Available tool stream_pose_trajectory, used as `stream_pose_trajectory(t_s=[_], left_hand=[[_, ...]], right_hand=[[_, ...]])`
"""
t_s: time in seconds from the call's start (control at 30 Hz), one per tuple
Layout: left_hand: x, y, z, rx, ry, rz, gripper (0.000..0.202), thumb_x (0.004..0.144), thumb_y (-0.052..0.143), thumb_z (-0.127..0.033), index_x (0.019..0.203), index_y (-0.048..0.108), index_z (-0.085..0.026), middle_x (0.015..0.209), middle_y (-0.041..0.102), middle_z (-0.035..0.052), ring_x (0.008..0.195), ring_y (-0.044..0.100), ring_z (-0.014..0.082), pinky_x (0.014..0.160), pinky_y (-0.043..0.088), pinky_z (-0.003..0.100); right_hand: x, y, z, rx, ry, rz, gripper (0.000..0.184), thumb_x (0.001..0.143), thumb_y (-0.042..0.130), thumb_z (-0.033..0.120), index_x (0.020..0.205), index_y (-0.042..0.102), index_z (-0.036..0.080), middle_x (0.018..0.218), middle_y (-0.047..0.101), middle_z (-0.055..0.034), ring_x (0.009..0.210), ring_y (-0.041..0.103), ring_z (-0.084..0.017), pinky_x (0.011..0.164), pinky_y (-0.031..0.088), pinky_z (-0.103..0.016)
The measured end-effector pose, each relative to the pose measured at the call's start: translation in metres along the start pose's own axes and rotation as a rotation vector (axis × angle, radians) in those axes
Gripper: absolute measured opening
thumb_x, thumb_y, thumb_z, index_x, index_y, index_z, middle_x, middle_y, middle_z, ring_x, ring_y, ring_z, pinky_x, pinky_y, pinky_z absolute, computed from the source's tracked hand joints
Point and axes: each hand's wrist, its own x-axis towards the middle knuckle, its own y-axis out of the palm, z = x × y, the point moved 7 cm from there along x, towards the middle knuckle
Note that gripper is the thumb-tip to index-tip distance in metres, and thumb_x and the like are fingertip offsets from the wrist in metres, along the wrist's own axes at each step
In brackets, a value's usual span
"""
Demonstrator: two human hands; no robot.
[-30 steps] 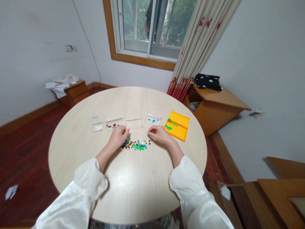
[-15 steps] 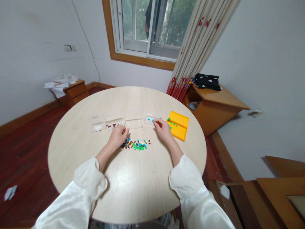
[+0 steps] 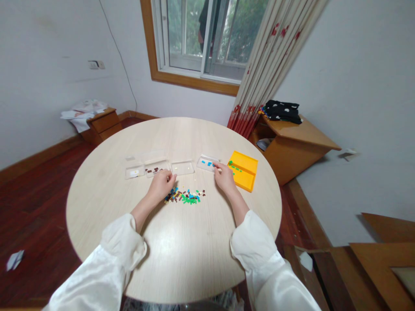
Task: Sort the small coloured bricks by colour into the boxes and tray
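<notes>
My left hand (image 3: 160,186) rests at the left side of a pile of small building bricks (image 3: 189,197) in blue, green, brown and yellow. Its fingers are curled together, and whatever they may hold is hidden. My right hand (image 3: 224,178) is at the front right corner of a clear tray (image 3: 202,167), fingers slightly apart with nothing visible between them. Several blue bricks (image 3: 203,162) lie in that tray, some close to my fingertips. Just right of this hand, a yellow tray (image 3: 248,172) holds several green bricks (image 3: 233,166).
Farther left stand more clear trays: one with a few pale bits (image 3: 182,168), one with brown bricks (image 3: 156,169), and a small one (image 3: 134,172). All sit on a round wooden table (image 3: 181,250). A wooden cabinet (image 3: 288,151) stands beyond its right edge.
My right hand has drawn slightly right and back from the blue bricks, and its fingers have parted. More blue shows in the tray. My left hand has hardly moved.
</notes>
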Motion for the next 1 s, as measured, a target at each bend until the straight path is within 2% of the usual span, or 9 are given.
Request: stream_pose_trajectory(t_s=[0.23,0.57,0.73,0.83,0.9,1.0], left_hand=[[0.000,0.000,0.000,-0.001,-0.003,-0.004,0.030,0.078,0.045,-0.030,0.050,0.038,-0.021,0.054,0.047,0.0009,0.057,0.045,0.0155,0.060,0.034,0.028],[0.000,0.001,0.002,-0.001,0.002,-0.012,0.031,0.078,0.046,-0.030,0.049,0.039,-0.021,0.054,0.049,0.0013,0.057,0.046,0.0158,0.060,0.034,0.028],[0.000,0.000,0.001,-0.004,-0.004,-0.005,0.030,0.077,0.045,-0.030,0.049,0.038,-0.021,0.054,0.048,0.0010,0.057,0.046,0.0156,0.059,0.034,0.028],[0.000,0.000,0.000,0.001,-0.002,-0.001,0.030,0.077,0.045,-0.030,0.050,0.038,-0.021,0.054,0.048,0.0012,0.057,0.046,0.0155,0.058,0.034,0.028],[0.000,0.000,0.000,0.006,0.001,-0.004,0.030,0.078,0.044,-0.030,0.050,0.038,-0.021,0.054,0.048,0.0010,0.057,0.046,0.0154,0.058,0.034,0.028],[0.000,0.000,0.000,0.011,0.002,0.003,0.029,0.078,0.044,-0.030,0.051,0.038,-0.021,0.054,0.048,0.0008,0.058,0.046,0.0156,0.059,0.034,0.028]], right_hand=[[-0.002,0.000,0.001,-0.138,0.010,0.023,0.037,0.084,0.039,0.012,0.115,0.060,0.013,0.116,0.061,-0.0155,0.113,0.052,-0.025,0.099,0.032,-0.041],[-0.001,0.004,-0.003,-0.127,-0.027,0.010,0.038,0.084,0.038,0.013,0.117,0.057,0.015,0.118,0.059,-0.0149,0.113,0.050,-0.025,0.099,0.030,-0.043],[-0.002,0.001,0.002,-0.107,-0.058,-0.026,0.038,0.081,0.040,0.011,0.113,0.060,0.014,0.117,0.060,-0.0132,0.111,0.051,-0.024,0.098,0.032,-0.043],[-0.003,-0.002,0.010,-0.026,-0.110,-0.039,0.035,0.079,0.040,0.010,0.104,0.064,0.016,0.107,0.065,-0.0101,0.103,0.056,-0.021,0.094,0.038,-0.038],[-0.005,0.000,0.017,0.029,-0.151,0.016,0.031,0.077,0.041,0.008,0.092,0.067,0.017,0.096,0.068,-0.0070,0.093,0.059,-0.019,0.089,0.041,-0.034],[-0.011,0.011,0.028,0.053,-0.222,0.207,0.027,0.073,0.044,0.005,0.078,0.068,0.017,0.083,0.068,-0.0043,0.083,0.059,-0.015,0.083,0.043,-0.030]])
